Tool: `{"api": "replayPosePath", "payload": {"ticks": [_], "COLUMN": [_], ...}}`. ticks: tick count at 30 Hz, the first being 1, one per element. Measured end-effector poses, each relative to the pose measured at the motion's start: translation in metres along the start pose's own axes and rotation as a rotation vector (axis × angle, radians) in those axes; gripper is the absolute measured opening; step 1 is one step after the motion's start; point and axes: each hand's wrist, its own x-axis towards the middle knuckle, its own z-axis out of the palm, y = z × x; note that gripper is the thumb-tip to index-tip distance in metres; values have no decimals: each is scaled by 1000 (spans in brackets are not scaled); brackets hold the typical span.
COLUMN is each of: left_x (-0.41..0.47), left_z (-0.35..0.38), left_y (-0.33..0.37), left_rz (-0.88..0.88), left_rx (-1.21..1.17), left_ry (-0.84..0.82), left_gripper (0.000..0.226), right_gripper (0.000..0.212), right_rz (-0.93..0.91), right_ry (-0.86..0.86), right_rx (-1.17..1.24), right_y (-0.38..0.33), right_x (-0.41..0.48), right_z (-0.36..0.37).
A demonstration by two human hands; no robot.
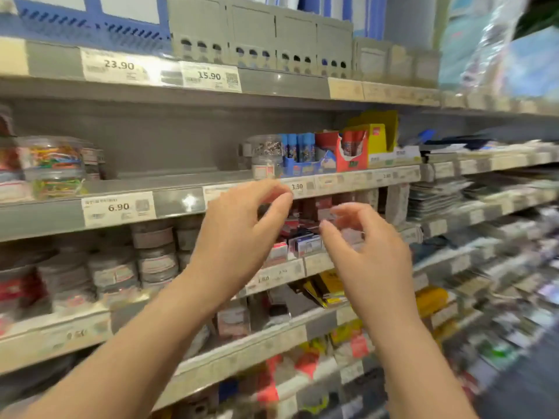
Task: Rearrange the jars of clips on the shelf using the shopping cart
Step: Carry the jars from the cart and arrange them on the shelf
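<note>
Both hands are raised in front of the middle shelf [178, 201], and neither carries anything. The left hand [242, 234] has a loose, curled grip. Its thumb and fingertips are near each other with nothing between them, just in front of the price rail below the jar of silver clips [264, 155]. The right hand [369, 252] is lower and further right, and blurred. Its grip looks relaxed and half open too, with nothing in it that I can make out.

The jars of clips sit in two groups on this shelf. The jars of coloured clips [51, 164] are stacked at the far left, close to the front lip above the 6.90 price tag [118, 208]. The jar of silver clips stands well apart from them to the right, just beside the blue box of glue sticks [302, 155]. It may rest on a second jar, but the blur leaves that unclear. Between the two groups runs a long stretch of shelf with no jars.

The hands are apart and cupped, which suits taking a round jar from both sides. The silver jar is the nearest one, so it is probably what they are reaching for. The aim may be to close the gap or fill it. More round tubs [154, 255] crowd the shelf below. The shopping cart is not in view, so whether any jars wait in it cannot be told.
</note>
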Motion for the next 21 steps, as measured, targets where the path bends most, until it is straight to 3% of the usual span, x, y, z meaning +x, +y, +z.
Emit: {"api": "replayPosePath", "payload": {"ticks": [9,21], "left_x": [-124,-220], "left_z": [35,135], "left_y": [93,261], "left_rz": [-205,-247], "left_rx": [-277,-401], "left_ry": [-184,-463], "left_gripper": [17,25], "right_gripper": [10,7], "right_rz": [215,518], "right_ry": [-2,37], "right_rx": [-233,-400], "right_y": [2,81], "right_x": [-114,-224], "right_z": [-100,-294]}}
